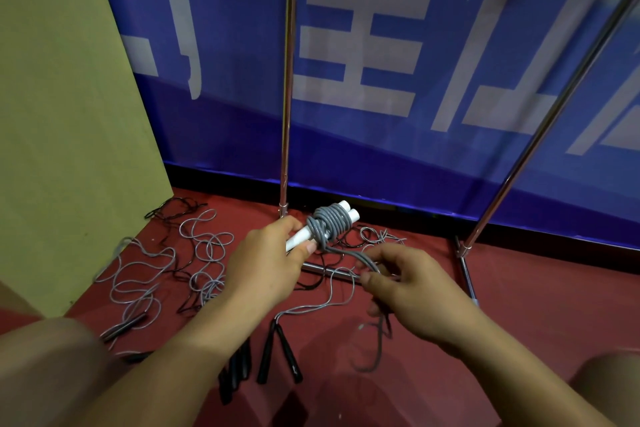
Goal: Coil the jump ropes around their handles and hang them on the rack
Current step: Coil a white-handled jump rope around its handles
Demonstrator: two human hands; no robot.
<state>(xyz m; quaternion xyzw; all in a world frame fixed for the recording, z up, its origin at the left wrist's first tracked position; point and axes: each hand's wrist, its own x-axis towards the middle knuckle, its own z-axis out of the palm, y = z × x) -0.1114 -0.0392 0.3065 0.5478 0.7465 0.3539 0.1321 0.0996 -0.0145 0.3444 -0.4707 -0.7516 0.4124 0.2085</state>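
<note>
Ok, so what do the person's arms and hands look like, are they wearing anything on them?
Both forearms are bare right down to the frame edge: no sleeves show. The left hand and the right hand are bare too, with no gloves, and no ring, watch or wristband is visible. The nails look short and plain. Motion blur softens the finer detail.

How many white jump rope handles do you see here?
2. Both white handles lie side by side in one bundle held by the left hand, with grey rope coiled around them. The right hand pinches the loose end. Handles on the floor look dark.
</note>
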